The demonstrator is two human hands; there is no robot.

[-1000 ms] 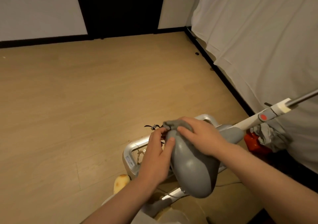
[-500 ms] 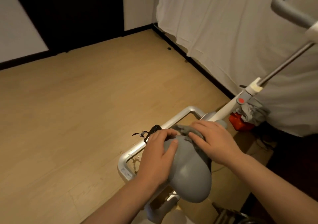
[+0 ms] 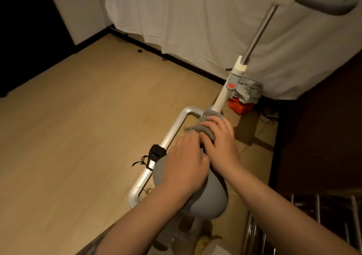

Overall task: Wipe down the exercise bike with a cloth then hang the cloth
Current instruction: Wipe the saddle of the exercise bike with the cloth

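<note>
Both hands on the bike seat (image 3: 207, 200). Right hand (image 3: 220, 143) presses the grey cloth (image 3: 203, 130) onto the seat's nose, fingers curled over it. Left hand (image 3: 186, 168) lies flat on the seat just beside — fingers relaxed, gripping nothing. Silver frame (image 3: 172, 135) sits below, on the floor.

Over the grey saddle (image 3: 207, 200) of the exercise bike, the left hand (image 3: 186, 168) lay flat on its nose while the right hand (image 3: 219, 139), just beyond, pressed a grey cloth (image 3: 203, 130) against its tip, the white post (image 3: 223, 96) rising farther off.
</note>
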